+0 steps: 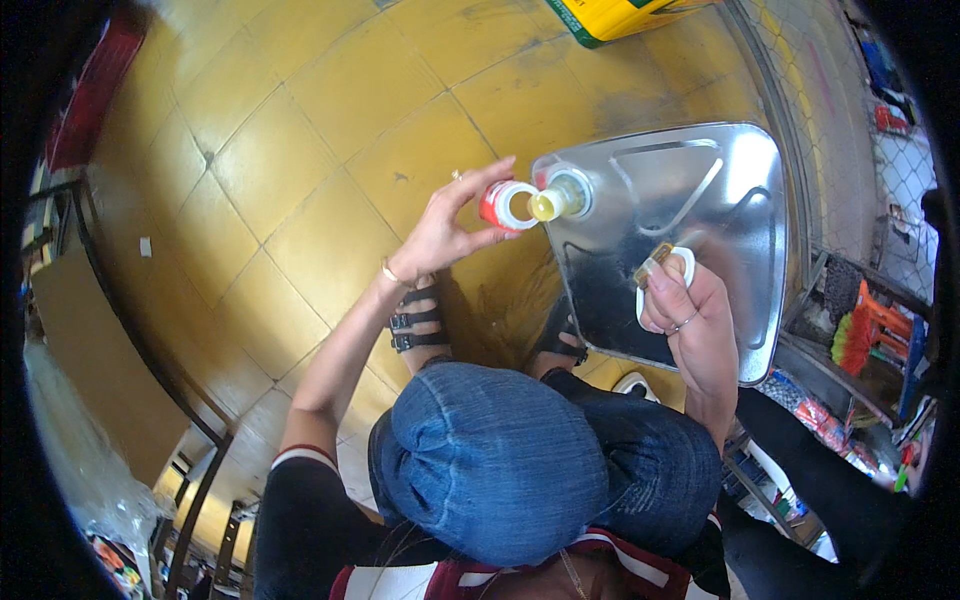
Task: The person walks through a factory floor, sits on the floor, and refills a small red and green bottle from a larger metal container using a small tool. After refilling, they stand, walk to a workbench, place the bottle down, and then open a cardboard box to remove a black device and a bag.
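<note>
My left hand (465,215) is closed around a small red jar with a white rim (518,207); its open mouth shows a yellow-brown inside. The jar is tilted against a short clear spout (560,195) with yellow inside, at the upper left corner of a large silver metal tin (620,290). Whether liquid passes between them I cannot tell. Over the right part of the tin, my right hand (685,305) pinches a white ring-shaped piece (686,263) and a small amber-brown piece (655,262). The fingers partly hide both pieces.
Yellow tiles (340,110) cover the floor. A yellow and green container (625,18) stands at the top edge. Wire mesh (825,130) and shelves with brushes (860,335) are on the right. A brown board (95,350) and clear plastic (75,450) lie at the left.
</note>
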The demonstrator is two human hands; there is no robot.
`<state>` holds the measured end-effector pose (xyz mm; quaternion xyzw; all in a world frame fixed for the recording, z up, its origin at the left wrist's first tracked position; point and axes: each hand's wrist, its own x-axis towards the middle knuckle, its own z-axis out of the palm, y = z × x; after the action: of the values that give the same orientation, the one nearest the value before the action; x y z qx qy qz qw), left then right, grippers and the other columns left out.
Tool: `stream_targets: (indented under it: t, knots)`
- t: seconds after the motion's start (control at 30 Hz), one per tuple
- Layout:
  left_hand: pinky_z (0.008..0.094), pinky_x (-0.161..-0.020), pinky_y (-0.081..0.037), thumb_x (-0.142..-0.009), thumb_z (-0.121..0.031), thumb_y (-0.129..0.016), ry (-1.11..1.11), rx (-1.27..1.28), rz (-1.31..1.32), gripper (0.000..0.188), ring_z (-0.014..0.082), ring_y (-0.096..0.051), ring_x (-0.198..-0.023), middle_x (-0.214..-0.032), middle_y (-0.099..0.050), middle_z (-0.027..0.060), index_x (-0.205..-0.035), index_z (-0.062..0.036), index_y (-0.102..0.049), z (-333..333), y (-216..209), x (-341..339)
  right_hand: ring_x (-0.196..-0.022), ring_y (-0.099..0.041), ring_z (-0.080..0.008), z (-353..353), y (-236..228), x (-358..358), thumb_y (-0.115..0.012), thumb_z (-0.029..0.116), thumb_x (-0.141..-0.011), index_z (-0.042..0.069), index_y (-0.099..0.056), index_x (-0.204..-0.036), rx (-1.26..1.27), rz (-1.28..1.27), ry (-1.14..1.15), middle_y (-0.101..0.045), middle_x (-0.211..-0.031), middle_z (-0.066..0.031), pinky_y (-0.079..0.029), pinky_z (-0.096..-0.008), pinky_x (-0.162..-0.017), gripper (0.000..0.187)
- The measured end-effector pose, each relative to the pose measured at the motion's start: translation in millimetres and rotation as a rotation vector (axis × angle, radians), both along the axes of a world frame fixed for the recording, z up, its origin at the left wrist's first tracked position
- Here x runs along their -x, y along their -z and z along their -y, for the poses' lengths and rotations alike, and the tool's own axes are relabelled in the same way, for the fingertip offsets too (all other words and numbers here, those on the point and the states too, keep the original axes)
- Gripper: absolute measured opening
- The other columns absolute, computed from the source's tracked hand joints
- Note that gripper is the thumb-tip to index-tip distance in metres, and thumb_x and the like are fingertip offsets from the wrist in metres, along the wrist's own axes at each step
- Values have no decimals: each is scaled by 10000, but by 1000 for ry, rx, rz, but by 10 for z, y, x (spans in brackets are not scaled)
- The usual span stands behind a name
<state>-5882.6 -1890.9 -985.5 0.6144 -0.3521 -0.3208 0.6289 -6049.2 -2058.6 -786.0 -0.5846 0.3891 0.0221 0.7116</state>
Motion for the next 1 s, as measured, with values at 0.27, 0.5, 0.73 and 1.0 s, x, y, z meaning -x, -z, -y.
stream_targets:
  t: [0.27, 0.5, 0.73, 1.0]
  knots:
    - [372, -1108, -386, -742, -115, -828, 118, -1, -81, 582, 188, -528, -1237, -1278, -577, 80, -1234, -44, -526, 43, 25, -173, -526, -304, -40, 16, -25, 12, -572, 143, -977, 123, -433, -714, -8, 23, -7, -360, -613, 69, -302, -222, -531, 298]
    - [359, -1074, -419, -736, -151, -839, 137, 59, -29, 580, 187, -551, -1209, -1233, -609, 70, -1224, -51, -543, 88, 37, -202, -529, -297, -51, 43, -48, 42, -531, 138, -995, 114, -452, -754, 5, 65, -33, -356, -609, 62, -284, -230, -523, 255]
    - [366, -1095, -402, -734, -146, -838, 105, 101, -4, 583, 200, -550, -1218, -1255, -606, 81, -1224, -49, -539, 92, 35, -186, -534, -293, -56, 4, -77, 29, -518, 146, -1002, 106, -449, -752, 11, 95, -42, -355, -612, 57, -275, -231, -523, 262]
    - [381, -1102, -396, -725, -138, -843, 69, 65, -18, 580, 209, -545, -1229, -1265, -606, 92, -1212, -48, -543, 56, -30, -132, -537, -302, -58, 20, -109, 42, -489, 186, -1010, 105, -428, -766, 24, 83, -120, -332, -621, 48, -294, -238, -544, 264]
